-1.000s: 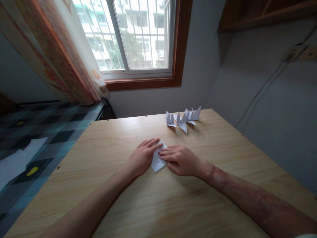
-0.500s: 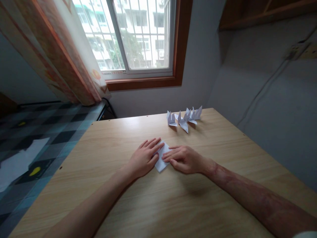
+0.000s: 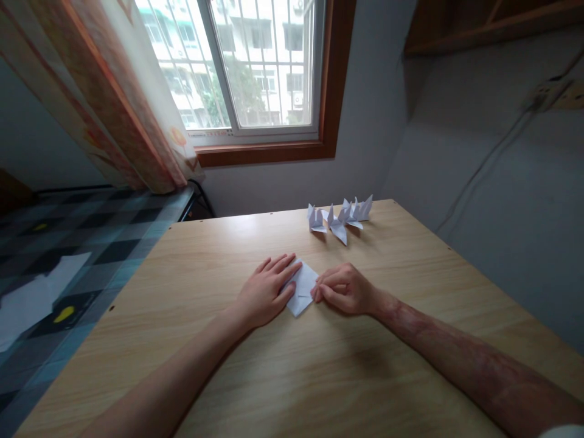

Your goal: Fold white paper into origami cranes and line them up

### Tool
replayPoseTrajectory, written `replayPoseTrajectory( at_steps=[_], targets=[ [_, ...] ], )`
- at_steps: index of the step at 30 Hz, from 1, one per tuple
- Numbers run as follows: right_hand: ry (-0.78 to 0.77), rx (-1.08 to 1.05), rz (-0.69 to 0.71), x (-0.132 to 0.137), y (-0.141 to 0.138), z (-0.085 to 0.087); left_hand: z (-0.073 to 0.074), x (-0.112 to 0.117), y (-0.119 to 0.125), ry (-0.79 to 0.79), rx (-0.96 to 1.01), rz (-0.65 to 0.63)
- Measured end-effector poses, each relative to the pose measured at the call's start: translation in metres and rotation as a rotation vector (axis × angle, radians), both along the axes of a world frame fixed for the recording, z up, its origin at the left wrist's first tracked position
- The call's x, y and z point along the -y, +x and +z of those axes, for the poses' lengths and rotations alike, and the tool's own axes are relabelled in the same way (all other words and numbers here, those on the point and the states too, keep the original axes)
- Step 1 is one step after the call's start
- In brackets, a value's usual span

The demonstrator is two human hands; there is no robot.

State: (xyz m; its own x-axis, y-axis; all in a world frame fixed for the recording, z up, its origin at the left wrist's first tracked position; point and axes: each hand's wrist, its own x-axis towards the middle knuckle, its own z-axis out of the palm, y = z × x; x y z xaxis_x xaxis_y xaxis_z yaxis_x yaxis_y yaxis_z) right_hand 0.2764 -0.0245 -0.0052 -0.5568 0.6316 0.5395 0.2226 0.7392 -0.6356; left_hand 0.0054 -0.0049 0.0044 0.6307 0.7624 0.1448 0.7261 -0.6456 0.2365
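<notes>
Folded paper square: one piece, white, lying flat on the wooden surface (image 3: 278, 377) between the two hands; I name it the folded paper square (image 3: 305, 281). One short slit or crease line shows near its near corner.
Left hand (image 3: 267, 289): laid flat with fingers extended, covering the left part of the square and grasping nothing.
Right hand (image 3: 345, 291): thumb and fingertips are brought together on the right corner of the square, so it seems to pinch this corner.
Paper figures (image 3: 337, 230): standing in a group at the far right of the surface, with raised points. I count about four, but they overlap, so the exact number is not sure.
Done: these figures look finished, in my judgement; the square has some folds already.
Left to do: the square has no raised points yet, so I judge it is at a flat, middle stage.
White sheets (image 3: 27, 307): on the checked bed (image 3: 137, 213) at left; they overlap, and I cannot tell how many.
Window (image 3: 274, 79): one, at the far side, with one curtain (image 3: 119, 91) at its left.
</notes>
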Motion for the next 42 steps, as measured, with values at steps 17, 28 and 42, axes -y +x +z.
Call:
replayPoseTrajectory(
  at_steps=[17, 28, 42],
  targets=[
    [0.186, 0.193, -0.154, -0.013, -0.011, -0.007, -0.002, -0.006, -0.005, 0.19, 0.336, 0.238],
    [0.169, 0.183, -0.176, -0.012, -0.012, -0.007, 0.004, 0.002, 0.003, 0.19, 0.223, -0.076],
    [0.109, 0.115, -0.159, -0.011, -0.014, -0.007, -0.01, -0.007, -0.002, 0.025, 0.086, -0.049]
  ],
)
